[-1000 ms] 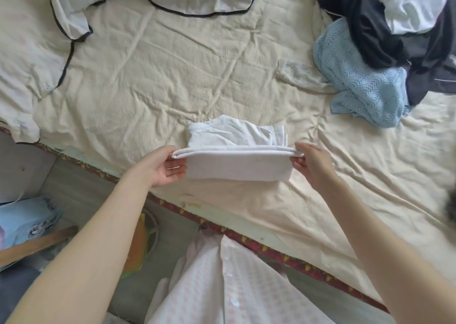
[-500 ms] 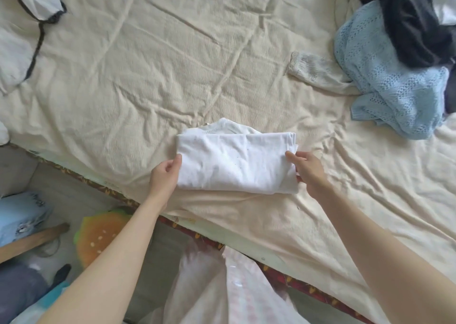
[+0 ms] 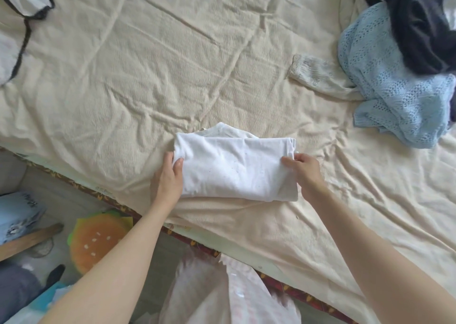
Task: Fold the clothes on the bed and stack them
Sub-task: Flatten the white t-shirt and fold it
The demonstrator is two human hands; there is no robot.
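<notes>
White cotton, by the look of it. The tee [image 3: 234,166] sits folded into a flat rectangle near the front edge of the bed [image 3: 148,77], one hand at each short end. Left hand [image 3: 167,178] has its thumb on top of the cloth and its fingers tucked at the edge, so it's pinching that end. Right hand [image 3: 304,170] curls over the other end, fingers pressed on the fabric; whether anything is under the stack there, I can't tell.

Handling-wise I'd guess it's light and floppy, no stiffness at all, so the layers will slide apart if lifted by one corner. Best bet is both ends at once, palms underneath. The unfolded pile [image 3: 399,59] of blue knit and dark stuff waits well apart at the far right.
</notes>
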